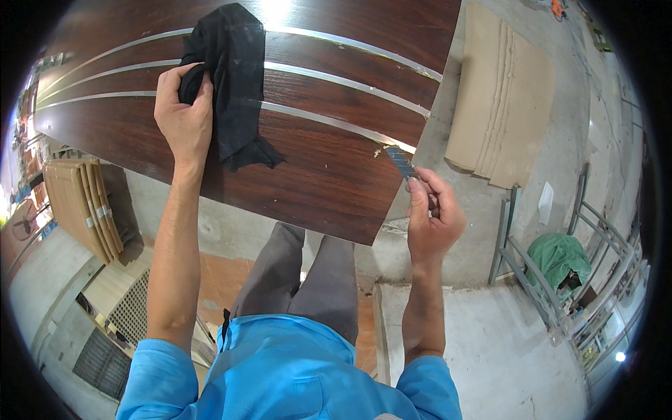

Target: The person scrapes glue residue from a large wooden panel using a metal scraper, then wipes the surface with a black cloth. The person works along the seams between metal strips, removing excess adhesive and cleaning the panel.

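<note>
A dark brown wood-grain panel (pixel 315 189) with three shiny metal strips (pixel 329 120) set across it lies in front of me. My left hand (pixel 185 112) is closed on a bunched black cloth (pixel 238 84), which drapes over the strips toward the panel's near side. Between the thumb and fingers of my right hand (pixel 434 206) is a segmented snap-off blade (pixel 401 162). Its far end is at the panel's right edge, by the end of the nearest strip; whether it touches cannot be made out. Small pale shavings (pixel 378 152) lie beside that strip end.
Flattened brown cardboard (pixel 490 98) lies on the floor at the right. Beyond it stand metal frames (pixel 539 273) and a green sack (pixel 558 259). Wrapped stacked boards (pixel 80 203) lean at the left. My legs are close to the panel's near edge.
</note>
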`<state>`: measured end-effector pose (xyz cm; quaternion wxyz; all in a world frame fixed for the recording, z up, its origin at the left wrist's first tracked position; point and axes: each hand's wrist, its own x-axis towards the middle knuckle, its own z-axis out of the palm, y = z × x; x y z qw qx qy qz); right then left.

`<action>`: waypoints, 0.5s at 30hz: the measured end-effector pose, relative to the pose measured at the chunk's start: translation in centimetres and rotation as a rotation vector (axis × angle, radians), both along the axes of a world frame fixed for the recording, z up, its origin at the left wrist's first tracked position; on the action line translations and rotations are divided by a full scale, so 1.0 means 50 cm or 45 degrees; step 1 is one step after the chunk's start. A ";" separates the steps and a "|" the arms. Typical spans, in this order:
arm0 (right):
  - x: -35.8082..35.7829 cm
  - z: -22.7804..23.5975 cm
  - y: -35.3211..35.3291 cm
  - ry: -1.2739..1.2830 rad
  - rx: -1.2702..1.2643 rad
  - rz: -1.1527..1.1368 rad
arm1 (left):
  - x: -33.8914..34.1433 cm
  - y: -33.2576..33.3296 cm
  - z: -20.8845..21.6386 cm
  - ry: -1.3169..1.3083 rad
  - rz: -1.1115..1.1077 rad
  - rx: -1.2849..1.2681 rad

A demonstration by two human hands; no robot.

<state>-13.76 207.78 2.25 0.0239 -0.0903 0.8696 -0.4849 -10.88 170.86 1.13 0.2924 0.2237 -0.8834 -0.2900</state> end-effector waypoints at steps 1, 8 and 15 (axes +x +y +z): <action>-0.001 0.002 0.000 -0.078 -0.037 -0.029 | 0.000 0.000 0.000 -0.003 -0.001 0.003; -0.017 0.003 -0.003 0.083 -0.070 0.123 | 0.001 -0.002 0.000 -0.011 -0.009 0.006; -0.018 0.004 0.001 -0.010 -0.083 0.152 | 0.001 -0.001 0.000 0.001 -0.013 -0.004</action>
